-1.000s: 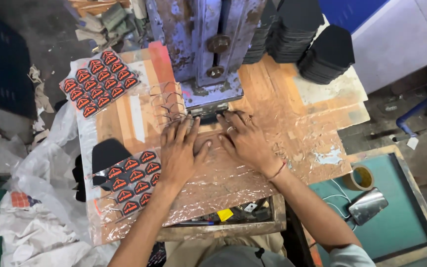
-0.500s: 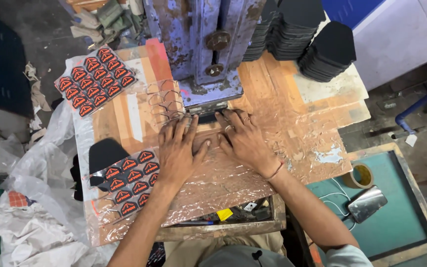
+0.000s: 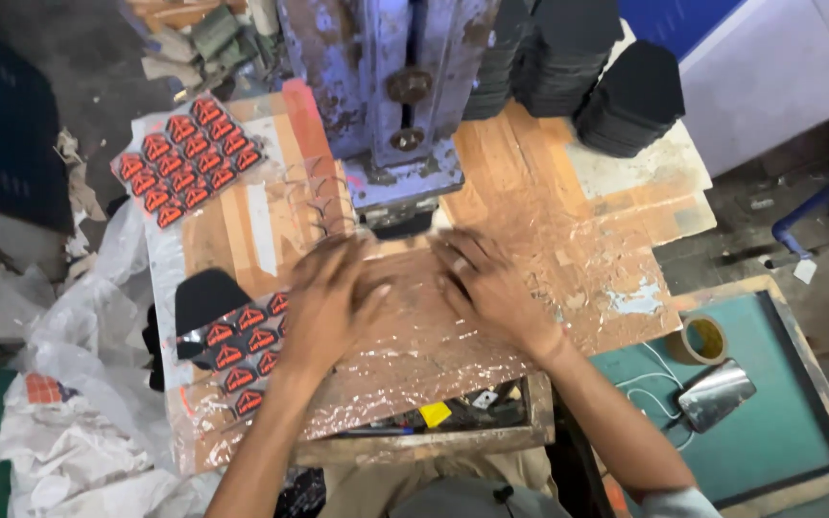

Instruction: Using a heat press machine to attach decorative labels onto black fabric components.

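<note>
My left hand [image 3: 331, 305] and my right hand [image 3: 485, 284] lie flat, fingers spread, on a clear plastic sheet [image 3: 453, 345] that covers the wooden worktable [image 3: 549, 182]. Both sit just in front of the blue press machine [image 3: 390, 96] and its dark head [image 3: 400, 219]. The hands are blurred; whatever lies under the fingers is hidden. A black sheet of red-and-black patches [image 3: 242, 350] lies under the plastic beside my left hand. A second sheet of the same patches [image 3: 187, 158] lies at the table's far left.
Stacks of black shaped pieces [image 3: 626, 91] stand at the back right. An open drawer [image 3: 434, 422] with small tools shows under the table's front edge. A green-topped side table [image 3: 769, 422] at the right holds a tape roll [image 3: 704, 338] and a phone [image 3: 717, 393]. White plastic bags [image 3: 69, 412] lie left.
Both hands have slid a little toward me, away from the press head, and are now motion-blurred. The camera view shifted slightly.
</note>
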